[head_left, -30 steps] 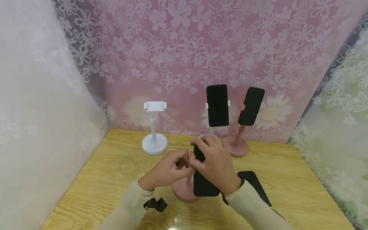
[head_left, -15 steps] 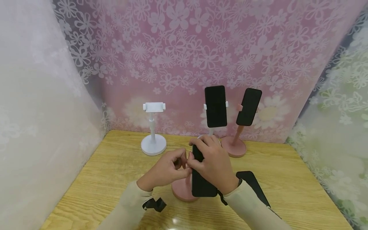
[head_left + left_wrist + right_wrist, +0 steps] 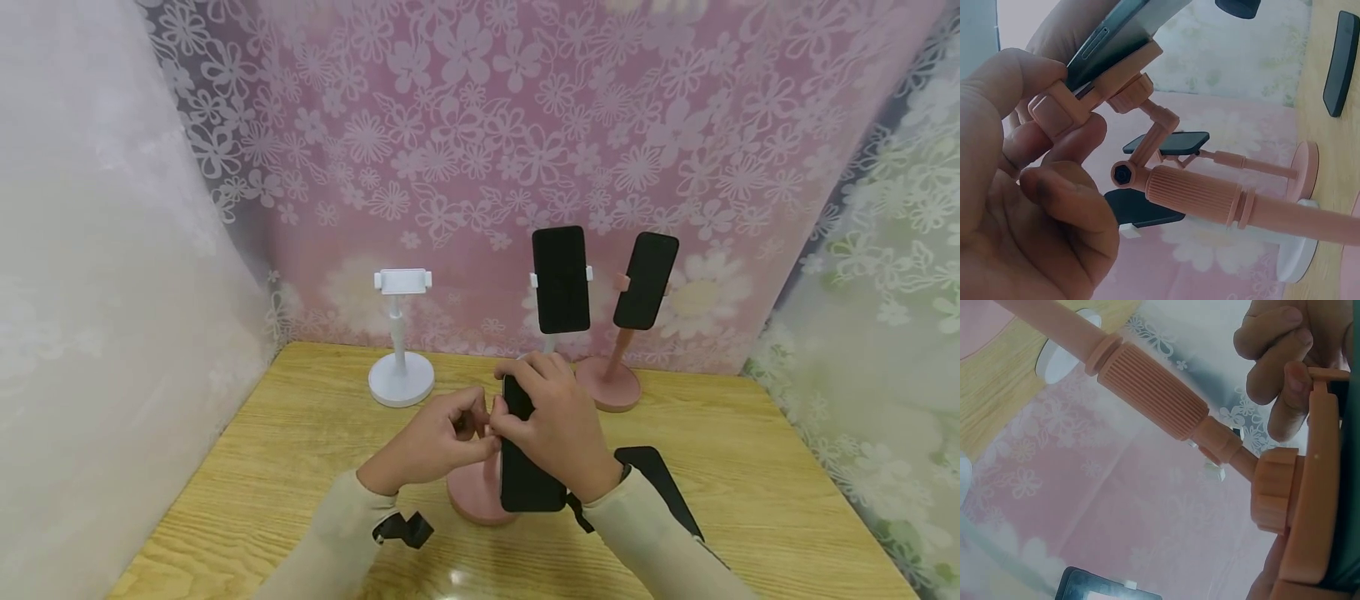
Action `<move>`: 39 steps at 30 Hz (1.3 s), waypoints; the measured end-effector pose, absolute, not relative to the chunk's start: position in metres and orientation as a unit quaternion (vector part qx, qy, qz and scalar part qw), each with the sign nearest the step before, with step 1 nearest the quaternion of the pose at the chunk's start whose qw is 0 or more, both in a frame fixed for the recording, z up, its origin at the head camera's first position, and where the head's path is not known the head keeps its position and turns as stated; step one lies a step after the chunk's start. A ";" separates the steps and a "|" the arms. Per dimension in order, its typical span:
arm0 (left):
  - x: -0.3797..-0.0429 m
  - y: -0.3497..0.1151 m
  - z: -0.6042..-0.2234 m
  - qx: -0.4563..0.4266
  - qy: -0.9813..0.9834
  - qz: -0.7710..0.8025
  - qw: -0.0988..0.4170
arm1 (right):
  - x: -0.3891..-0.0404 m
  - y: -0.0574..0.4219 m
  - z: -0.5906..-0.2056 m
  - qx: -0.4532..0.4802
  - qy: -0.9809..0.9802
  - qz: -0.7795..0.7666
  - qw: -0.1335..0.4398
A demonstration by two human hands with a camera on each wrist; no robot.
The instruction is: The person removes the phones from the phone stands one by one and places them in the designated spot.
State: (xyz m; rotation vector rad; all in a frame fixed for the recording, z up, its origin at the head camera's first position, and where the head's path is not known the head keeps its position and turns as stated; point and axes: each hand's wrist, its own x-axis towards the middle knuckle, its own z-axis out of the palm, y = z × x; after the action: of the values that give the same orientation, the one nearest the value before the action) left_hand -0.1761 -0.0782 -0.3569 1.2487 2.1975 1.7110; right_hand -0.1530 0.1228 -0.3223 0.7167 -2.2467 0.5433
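Note:
A black smartphone (image 3: 531,483) stands upright in front of me, against the holder of a pink phone stand (image 3: 476,493). My right hand (image 3: 561,429) grips the phone across its screen, the thumb at its left edge. My left hand (image 3: 435,442) pinches the clamp's side arm (image 3: 1059,114) at the phone's edge. The left wrist view shows the phone's edge lying along the clamp pad. Below it, the stand's hinged neck and ribbed collar (image 3: 1192,192) are bare of fingers. From the right wrist, the clamp's back (image 3: 1315,506) and left fingertips (image 3: 1294,381) at its arm are visible.
A white phone stand (image 3: 401,379) holds no phone at the back left. At the back right, one phone (image 3: 561,279) sits in a white stand and another (image 3: 647,279) in a pink stand. A further phone (image 3: 660,483) lies on the wooden table (image 3: 247,500) beside my right wrist.
The head view has shifted slightly. Both hands keep nearly the same hold on the phone and clamp, with hardly any movement.

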 end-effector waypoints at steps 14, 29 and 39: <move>-0.177 -0.081 -0.355 0.416 0.724 0.547 0.058 | -0.154 0.125 -0.323 0.279 -0.866 0.234 0.342; -0.181 -0.079 -0.358 0.428 0.702 0.565 0.074 | -0.154 0.129 -0.321 0.282 -0.865 0.255 0.327; -0.179 -0.079 -0.357 0.422 0.705 0.565 0.071 | -0.155 0.130 -0.322 0.288 -0.860 0.262 0.330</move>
State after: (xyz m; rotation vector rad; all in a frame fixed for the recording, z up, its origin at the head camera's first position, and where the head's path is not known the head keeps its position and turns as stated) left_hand -0.1786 -0.0787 -0.3568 1.2680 2.1219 1.7007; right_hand -0.1551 0.1296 -0.3223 0.7527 -2.2498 0.6854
